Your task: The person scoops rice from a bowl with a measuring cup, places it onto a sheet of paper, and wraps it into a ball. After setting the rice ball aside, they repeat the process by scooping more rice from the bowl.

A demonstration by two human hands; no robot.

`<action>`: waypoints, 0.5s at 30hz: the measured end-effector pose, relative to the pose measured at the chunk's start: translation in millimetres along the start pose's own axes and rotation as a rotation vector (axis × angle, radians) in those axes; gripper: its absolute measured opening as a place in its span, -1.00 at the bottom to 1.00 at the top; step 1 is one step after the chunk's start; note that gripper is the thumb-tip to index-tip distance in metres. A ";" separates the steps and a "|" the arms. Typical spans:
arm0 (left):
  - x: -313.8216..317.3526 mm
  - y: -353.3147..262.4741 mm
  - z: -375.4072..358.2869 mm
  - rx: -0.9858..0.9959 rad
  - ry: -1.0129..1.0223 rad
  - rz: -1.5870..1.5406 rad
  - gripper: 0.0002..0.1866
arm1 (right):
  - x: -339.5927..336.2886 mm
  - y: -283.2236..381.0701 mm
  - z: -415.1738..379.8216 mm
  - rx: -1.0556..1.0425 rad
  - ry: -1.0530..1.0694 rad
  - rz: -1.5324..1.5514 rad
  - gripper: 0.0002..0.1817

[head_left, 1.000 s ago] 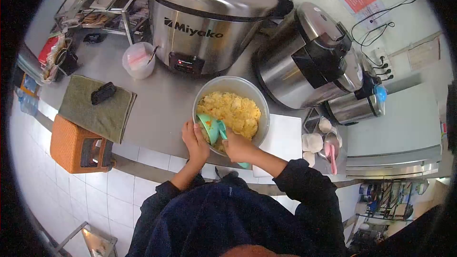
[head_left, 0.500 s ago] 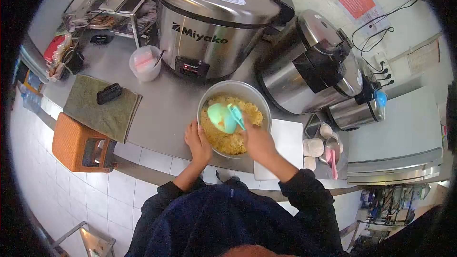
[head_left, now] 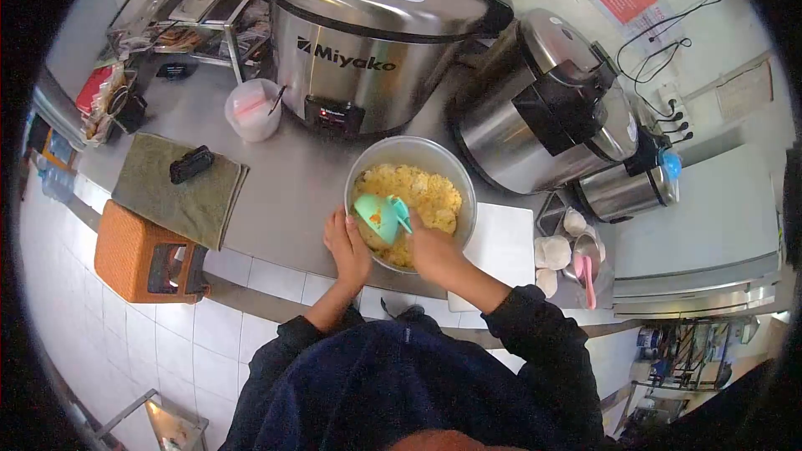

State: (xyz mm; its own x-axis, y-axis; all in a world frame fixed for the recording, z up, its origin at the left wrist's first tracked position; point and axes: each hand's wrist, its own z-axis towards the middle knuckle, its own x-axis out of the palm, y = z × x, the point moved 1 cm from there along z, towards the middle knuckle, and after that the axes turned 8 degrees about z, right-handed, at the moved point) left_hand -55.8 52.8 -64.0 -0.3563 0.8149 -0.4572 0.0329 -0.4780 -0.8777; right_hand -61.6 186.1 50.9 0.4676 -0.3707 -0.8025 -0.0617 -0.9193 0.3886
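Observation:
A round metal pot stands on the steel counter with yellow rice in it. My left hand grips its near left side, thumb at the rim and fingers along the outer wall. In my right hand, closed around the handle, is a mint-green plastic scoop. The scoop's bowl is tilted low at the left part of the rice, close to my left thumb. A few orange bits cling to the bowl. How deep its edge sits in the rice is hard to tell.
Behind the pot stands a large rice cooker; two smaller cookers are to its right. A white board lies right of the pot, with round pale pieces and a pink-handled utensil beyond. A green cloth lies left.
My right hand has brought the scoop down and left, towards the pot's near left wall. My left hand keeps its hold on the pot.

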 end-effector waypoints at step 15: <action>-4.9 -18.2 2.9 0.023 -0.082 -0.060 -0.64 | -11.2 -5.5 39.3 0.123 0.497 0.540 -0.77</action>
State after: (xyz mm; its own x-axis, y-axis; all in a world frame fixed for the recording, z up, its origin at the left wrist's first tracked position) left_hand -57.3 56.5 -45.3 -0.4324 0.8130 -0.3898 -0.0117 -0.4374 -0.8992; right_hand -101.2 190.1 39.9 0.6859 -0.6987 -0.2033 -0.4809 -0.6450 0.5939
